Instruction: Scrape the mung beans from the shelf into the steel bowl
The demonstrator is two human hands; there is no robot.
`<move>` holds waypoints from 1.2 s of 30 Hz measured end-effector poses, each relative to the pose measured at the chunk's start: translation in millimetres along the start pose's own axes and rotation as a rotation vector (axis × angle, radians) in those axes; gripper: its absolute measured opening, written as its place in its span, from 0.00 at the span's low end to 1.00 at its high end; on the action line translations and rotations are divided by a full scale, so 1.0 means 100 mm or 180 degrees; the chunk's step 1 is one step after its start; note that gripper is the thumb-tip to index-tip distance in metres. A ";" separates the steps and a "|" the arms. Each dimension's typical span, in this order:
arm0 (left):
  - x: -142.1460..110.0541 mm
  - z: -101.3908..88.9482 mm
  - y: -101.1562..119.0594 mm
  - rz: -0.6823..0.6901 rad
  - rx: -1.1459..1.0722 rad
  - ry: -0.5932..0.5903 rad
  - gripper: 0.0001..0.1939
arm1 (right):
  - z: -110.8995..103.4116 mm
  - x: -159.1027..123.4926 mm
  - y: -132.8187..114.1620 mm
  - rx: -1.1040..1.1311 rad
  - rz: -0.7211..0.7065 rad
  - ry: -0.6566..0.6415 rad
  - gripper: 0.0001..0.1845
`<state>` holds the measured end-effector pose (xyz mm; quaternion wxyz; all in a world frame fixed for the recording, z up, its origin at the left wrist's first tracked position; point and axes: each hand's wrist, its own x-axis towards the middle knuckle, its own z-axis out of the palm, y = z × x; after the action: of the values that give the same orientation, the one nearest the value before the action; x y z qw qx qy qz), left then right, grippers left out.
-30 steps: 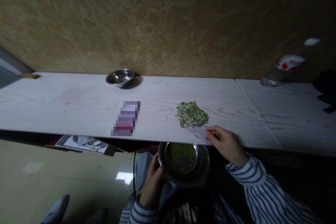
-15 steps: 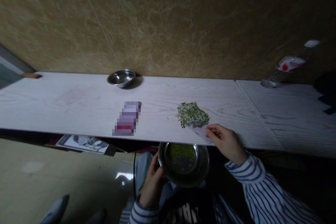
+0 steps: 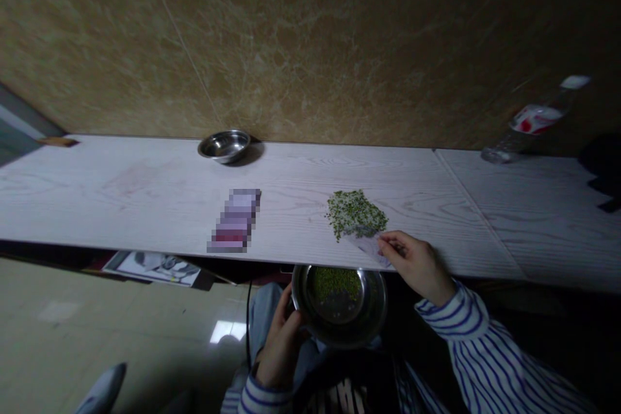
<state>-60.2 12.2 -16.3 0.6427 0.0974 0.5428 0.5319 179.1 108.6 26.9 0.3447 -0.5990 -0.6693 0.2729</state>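
Observation:
My left hand (image 3: 283, 341) grips the left rim of a steel bowl (image 3: 377, 310), held over my lap just below the table's front edge. Small green beans (image 3: 334, 281), like mung beans, lie inside it. More of these green beans (image 3: 356, 210) are spread in a patch on the tabletop above the bowl. Between thumb and fingers my right hand (image 3: 414, 263) pinches a thin, see-through piece of plastic (image 3: 366, 246). The plastic lies against the near edge of the patch; its exact shape is hard to make out.
A smaller steel bowl (image 3: 224, 145) stands by the wall on the whitish wooden table (image 3: 145, 194). Left of the beans lies a blurred-out purple item (image 3: 235, 220). A clear bottle (image 3: 536, 119) is at the right. Below the table, an open drawer (image 3: 155, 268) shows.
My right hand and the plastic have shifted very slightly left. The bowl and my left hand stay nearly where they were.

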 end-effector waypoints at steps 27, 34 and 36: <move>0.08 -0.11 -0.02 -0.0071 -0.0029 -0.0245 0.35 | 0.02 0.06 -0.06 -0.0120 -0.0082 -0.0143 0.11; 0.06 -0.07 -0.01 -0.0049 -0.0088 -0.0046 0.35 | 0.04 0.05 -0.08 -0.0161 -0.0095 -0.0173 0.12; 0.05 -0.05 -0.01 -0.0026 -0.0089 0.0004 0.35 | 0.04 0.05 -0.06 -0.0126 -0.0113 -0.0162 0.12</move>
<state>-65.0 13.8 -22.0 0.6458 0.0858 0.5361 0.5368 171.6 113.4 29.8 0.3204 -0.5865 -0.6937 0.2685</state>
